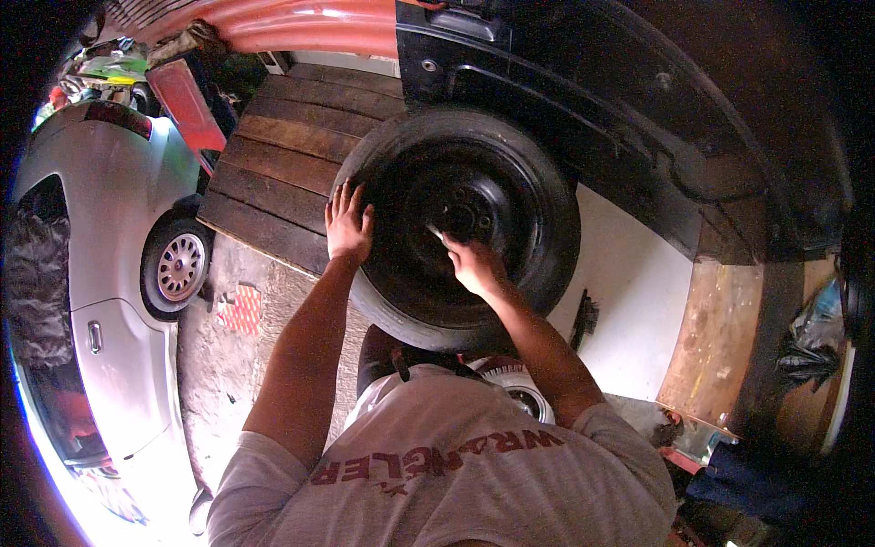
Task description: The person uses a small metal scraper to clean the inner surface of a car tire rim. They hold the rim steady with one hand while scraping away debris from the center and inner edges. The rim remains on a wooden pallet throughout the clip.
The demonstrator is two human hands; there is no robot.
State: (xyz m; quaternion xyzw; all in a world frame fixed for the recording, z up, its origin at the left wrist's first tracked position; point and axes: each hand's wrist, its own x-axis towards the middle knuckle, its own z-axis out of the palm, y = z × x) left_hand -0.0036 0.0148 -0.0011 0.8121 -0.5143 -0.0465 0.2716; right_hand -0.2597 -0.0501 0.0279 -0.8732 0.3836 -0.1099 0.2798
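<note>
You have a dark wheel (501, 201) directly in front of you, in the middle of the view, its face turned up toward you and both of your hands on or over it. Your left hand (349, 226) is laid on the tyre (556, 223) at the wheel's left edge, fingers extended and slightly spread, gripping nothing that shows. Your right hand (476, 263) is over the inner part of the wheel, just below the hub (466, 216), with its fingers curled in. A small pale tip points from it toward the hub; you cannot tell from this view whether that is a fingertip or something held.

Beyond the wheel's upper left side lie the wooden planks (287, 150), with the tyre overlapping their near end. A large black panel (592, 109) stands behind the wheel and to its right, and a pale flat surface (638, 292) spreads to the right below it. Close to your body, partly hidden by your shirt (437, 474), a second wheel (529, 399) shows below the first.

To your left is a silver car (118, 246), its light-coloured wheel rim (180, 267) facing you. A red-and-white patterned piece (241, 310) lies on the floor (219, 365) between the car and your left forearm.
</note>
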